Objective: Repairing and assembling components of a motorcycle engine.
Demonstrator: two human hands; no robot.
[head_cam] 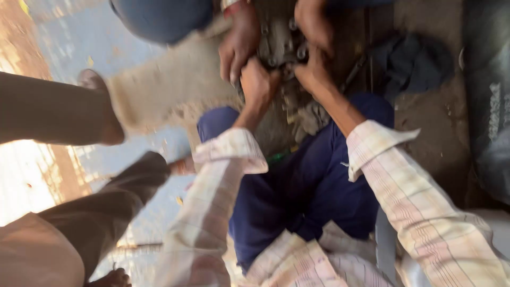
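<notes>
Near the top middle of the head view, a grimy grey metal machine part [281, 45] with bolts along its edge sits on the dirty ground, just beyond the person's knees in dark blue trousers [308, 180]. The left hand [258, 85] is curled into a fist against the part's lower left edge; whether it grips a tool or the metal itself cannot be told (the picture is blurred by motion). The right hand [314, 72] is closed too, its fingers bent onto the part's lower right side, touching it. Both forearms come out of rolled-up cuffs of a pale checked shirt [425, 212].

Opposite, a co-worker's two hands press on the same part: one [240, 40], with a red and white band at the wrist, lies over its left side, and the other [312, 21] holds its upper right. A crumpled dark cloth [411, 64] lies on the ground to the right, near the part but apart from it. At the left, someone's legs in brown trousers [53, 114] stand on a blue-grey floor [85, 37].
</notes>
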